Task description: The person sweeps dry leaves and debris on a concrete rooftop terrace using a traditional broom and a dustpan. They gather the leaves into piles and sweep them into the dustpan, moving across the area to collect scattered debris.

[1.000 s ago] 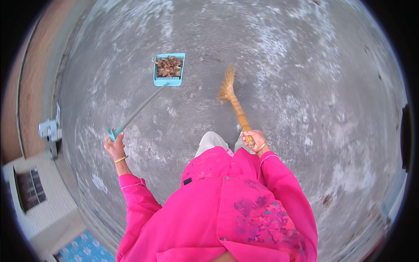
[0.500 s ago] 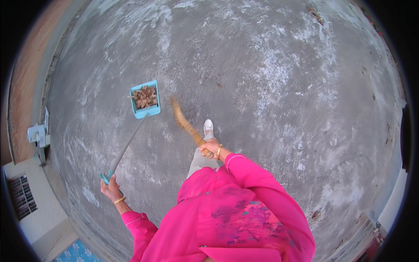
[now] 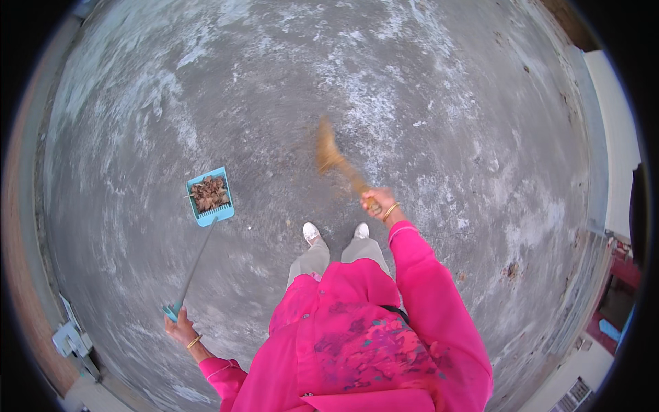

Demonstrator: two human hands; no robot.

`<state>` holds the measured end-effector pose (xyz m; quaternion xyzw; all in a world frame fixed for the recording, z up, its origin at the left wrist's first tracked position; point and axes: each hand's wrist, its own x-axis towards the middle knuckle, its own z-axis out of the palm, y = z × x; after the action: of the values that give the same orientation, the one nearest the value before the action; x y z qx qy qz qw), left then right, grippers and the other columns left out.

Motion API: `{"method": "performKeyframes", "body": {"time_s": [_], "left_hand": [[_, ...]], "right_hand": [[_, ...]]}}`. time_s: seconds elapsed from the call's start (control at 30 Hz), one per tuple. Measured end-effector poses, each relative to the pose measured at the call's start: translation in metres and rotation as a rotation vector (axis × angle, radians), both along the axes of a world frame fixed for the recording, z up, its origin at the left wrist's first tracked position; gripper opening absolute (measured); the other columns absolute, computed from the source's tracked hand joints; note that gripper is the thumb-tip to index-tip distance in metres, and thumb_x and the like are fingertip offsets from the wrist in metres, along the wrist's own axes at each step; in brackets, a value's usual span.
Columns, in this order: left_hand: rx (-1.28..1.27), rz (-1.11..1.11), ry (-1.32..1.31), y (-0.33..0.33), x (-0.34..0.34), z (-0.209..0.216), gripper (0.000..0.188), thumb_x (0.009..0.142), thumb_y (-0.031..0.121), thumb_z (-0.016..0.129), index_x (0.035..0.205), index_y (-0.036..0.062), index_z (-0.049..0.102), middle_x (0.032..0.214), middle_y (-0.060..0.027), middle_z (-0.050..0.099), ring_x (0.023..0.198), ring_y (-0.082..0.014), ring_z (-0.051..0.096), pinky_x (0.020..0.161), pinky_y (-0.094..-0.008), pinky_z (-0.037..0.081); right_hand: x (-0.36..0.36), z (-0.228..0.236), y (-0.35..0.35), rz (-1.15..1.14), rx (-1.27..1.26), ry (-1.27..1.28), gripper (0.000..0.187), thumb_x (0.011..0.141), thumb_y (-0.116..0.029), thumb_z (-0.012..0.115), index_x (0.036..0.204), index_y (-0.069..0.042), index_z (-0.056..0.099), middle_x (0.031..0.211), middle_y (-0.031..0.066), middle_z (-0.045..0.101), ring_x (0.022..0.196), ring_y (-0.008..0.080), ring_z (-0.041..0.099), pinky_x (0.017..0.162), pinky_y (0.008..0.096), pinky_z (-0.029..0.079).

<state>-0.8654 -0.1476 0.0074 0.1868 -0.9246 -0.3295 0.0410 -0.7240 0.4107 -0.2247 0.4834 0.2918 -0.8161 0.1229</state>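
Observation:
My left hand (image 3: 181, 328) is closed round the turquoise grip of a long-handled dustpan (image 3: 207, 219). Its thin grey shaft runs out to a light-blue pan, where a heap of dry brown leaves (image 3: 209, 193) lies. My right hand (image 3: 377, 200) grips the short handle of a straw hand broom (image 3: 337, 157) out in front of me. The broom's bristles are smeared by motion and point ahead and a little left; whether they touch the ground I cannot tell. A gap of bare concrete separates broom and dustpan.
Rough grey concrete (image 3: 274, 123) with whitish patches spreads around me. My white shoes (image 3: 361, 231) stand side by side just below the broom. A low wall edges the left, beside a pale boxy object (image 3: 72, 340). Small brown debris (image 3: 511, 271) lies on the right.
The broom and my right hand have swung right and away from the dustpan. Both shoes now show instead of one. The whole view has turned, and the dustpan sits lower and farther left.

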Motion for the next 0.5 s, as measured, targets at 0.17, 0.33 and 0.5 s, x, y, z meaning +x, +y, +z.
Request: {"method": "performKeyframes", "body": {"time_s": [0.17,0.33,0.5], "left_hand": [[0.079,-0.082,0.045,0.056,-0.047,-0.012,0.032,0.07,0.004,0.063,0.1,-0.0047,0.058,0.064,-0.0018,0.051,0.045,-0.007,0.041,0.035,-0.0199,0.032],[0.125,-0.153,0.058,0.136,-0.078,-0.008,0.031,0.07,0.002,0.063,0.1,-0.005,0.057,0.064,-0.002,0.052,0.044,-0.0066,0.041,0.035,-0.0196,0.032],[0.137,-0.231,0.056,0.251,-0.103,0.0,0.029,0.07,0.002,0.062,0.098,-0.005,0.058,0.064,-0.0021,0.052,0.043,-0.0072,0.041,0.035,-0.0202,0.032]], "right_hand": [[-0.005,0.018,0.012,-0.053,0.611,-0.188,0.018,0.068,0.002,0.059,0.084,-0.001,0.051,0.062,0.0061,0.053,0.042,0.0143,0.052,0.032,0.0282,0.037],[0.009,0.033,0.005,-0.309,0.357,-0.054,0.022,0.067,0.0,0.063,0.088,0.0,0.056,0.06,0.0052,0.054,0.043,0.0152,0.052,0.034,0.0298,0.039],[-0.011,0.022,0.074,-0.249,-0.057,0.134,0.013,0.069,-0.004,0.062,0.079,0.001,0.055,0.06,0.0077,0.056,0.043,0.0162,0.053,0.031,0.0275,0.036]]}}
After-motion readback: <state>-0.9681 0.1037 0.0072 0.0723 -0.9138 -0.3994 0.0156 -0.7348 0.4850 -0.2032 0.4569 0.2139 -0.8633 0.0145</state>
